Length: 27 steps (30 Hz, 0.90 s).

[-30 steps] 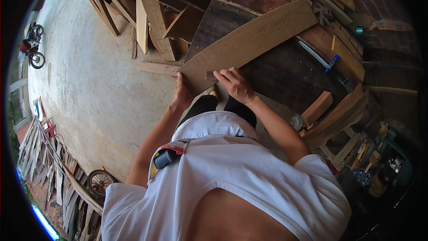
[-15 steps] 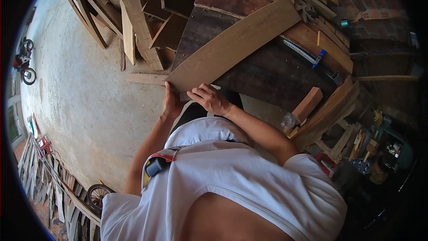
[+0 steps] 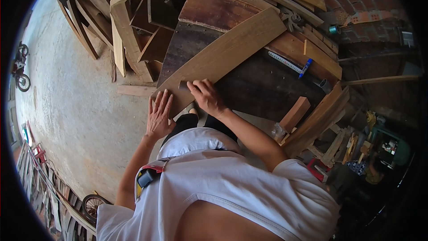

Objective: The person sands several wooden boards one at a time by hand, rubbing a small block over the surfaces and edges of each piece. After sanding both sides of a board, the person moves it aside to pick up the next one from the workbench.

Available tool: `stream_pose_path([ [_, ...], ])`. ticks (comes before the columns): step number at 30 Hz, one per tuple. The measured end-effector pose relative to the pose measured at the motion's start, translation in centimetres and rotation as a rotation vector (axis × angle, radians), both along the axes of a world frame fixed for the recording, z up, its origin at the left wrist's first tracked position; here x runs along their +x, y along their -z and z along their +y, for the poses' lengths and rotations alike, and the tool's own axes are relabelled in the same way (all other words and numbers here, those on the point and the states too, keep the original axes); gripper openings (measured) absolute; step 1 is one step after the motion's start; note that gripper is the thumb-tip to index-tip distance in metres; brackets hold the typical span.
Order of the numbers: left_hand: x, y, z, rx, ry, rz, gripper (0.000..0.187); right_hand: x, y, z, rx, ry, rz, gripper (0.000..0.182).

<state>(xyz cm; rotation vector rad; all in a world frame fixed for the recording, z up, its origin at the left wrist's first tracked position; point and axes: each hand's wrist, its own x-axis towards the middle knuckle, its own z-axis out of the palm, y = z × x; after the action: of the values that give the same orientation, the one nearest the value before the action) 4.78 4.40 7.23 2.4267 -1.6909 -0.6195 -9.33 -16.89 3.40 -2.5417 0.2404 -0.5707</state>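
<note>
- Moved the left hand (image 3: pixel 159 115) since the earlier frame, from pinching the end of the board (image 3: pixel 223 51) to spreading over its top; brought the right hand (image 3: pixel 209 100) up onto the face, with the small dark block (image 3: pixel 183 85) in view again.
- Carrying at 9 o'clock, by the hem of the white shirt (image 3: pixel 254 183), a tape measure (image 3: pixel 145 178).
- At 11 o'clock, pressing the board's near end with the left grip unclosed, fingers apart and flat.
- At 12 o'clock, clamping the block in the right grip, fingers closed round one end, just beside the left fingertips.
- Lying aslant from 11 to nearly 1 o'clock, across the dark desk (image 3: pixel 240 87), near end apparently jutting past the edge.
- In hand, by judgement: working the block over the board's near end. Calls next for even pressure from the right, a firm hold from the left, and fingertips clear of the block's path.
- At 1 o'clock on the desk: a marked rule (image 3: pixel 285 62) and what looks like a blue marker (image 3: pixel 305 68).
- Farther, at 11 o'clock: upright timber (image 3: pixel 127 31); at 1 o'clock: a brick wall (image 3: pixel 347 0).
- Farthest, at 10 o'clock: a motorbike (image 3: pixel 20 68).
</note>
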Motion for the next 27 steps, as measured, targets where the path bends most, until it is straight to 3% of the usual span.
stream_pose_path([
  [2,0.4,0.1,-0.4,-0.016,0.040,0.051,0.104,-0.2,0.0,-1.9,-0.069,-0.103,-0.007,0.043],
  [4,0.6,-0.1,-0.2,0.043,0.068,0.076,0.107,-0.1,0.6,-8.7,-0.072,0.084,-0.043,0.042],
  [6,0.4,0.1,0.0,0.074,0.060,0.063,0.097,-0.7,-0.7,-18.1,-0.167,0.403,-0.041,0.036],
  [8,0.0,2.8,0.7,0.070,0.109,-0.197,0.086,-2.2,0.0,-27.1,-0.250,0.663,-0.034,0.032],
  [10,0.0,3.9,0.8,-0.052,0.064,-0.158,0.080,-3.8,0.3,-32.7,-0.214,0.837,0.000,0.031],
  [14,-0.2,4.2,0.7,-0.003,0.043,-0.239,0.081,-1.8,1.0,-28.3,-0.251,0.946,0.003,0.028],
  [20,0.2,4.1,0.8,-0.144,0.050,-0.220,0.079,-0.7,-0.6,-6.0,0.100,0.155,-0.008,0.042],
  [24,1.1,-1.1,1.2,-0.270,0.074,0.033,0.076,0.0,-7.6,-5.3,0.044,0.227,-0.201,0.044],
  [26,1.4,-2.0,1.6,-0.274,-0.306,0.627,0.063,0.7,-11.1,-7.4,-0.010,0.367,-0.340,0.042],
  [27,2.2,-1.7,2.8,-0.150,-0.565,0.908,0.050,1.0,-12.1,-8.5,-0.031,0.443,-0.375,0.041],
])
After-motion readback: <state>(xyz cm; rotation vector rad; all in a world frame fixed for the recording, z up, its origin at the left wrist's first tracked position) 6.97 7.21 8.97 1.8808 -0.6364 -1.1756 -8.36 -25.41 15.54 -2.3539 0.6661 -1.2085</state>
